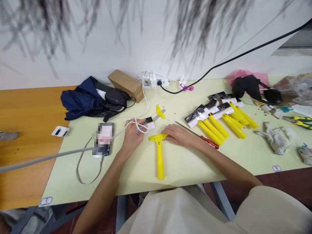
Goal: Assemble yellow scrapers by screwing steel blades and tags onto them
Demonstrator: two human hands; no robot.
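Observation:
My left hand (133, 135) is closed on a small packet with a black-and-white label (149, 123), and a white cable crosses over its fingers. A yellow T-shaped scraper (160, 159) lies on the table, its handle pointing towards me. My right hand (177, 134) has its fingers bent around the right end of the scraper's head; its fingertips are partly hidden. Just beyond the hands are a small yellow wedge-shaped piece (160, 111) and a thin metal blade (156, 118). A screwdriver with a red handle (209, 142) lies beside my right forearm.
Several yellow scrapers (214, 126) with labelled packets lie at right. Beyond them are a black bag (248, 87), a glove (276, 139) and pliers (301, 122). A phone (107, 136), a navy umbrella (80, 99), a cardboard box (126, 85) and a power strip (154, 83) stand left and back.

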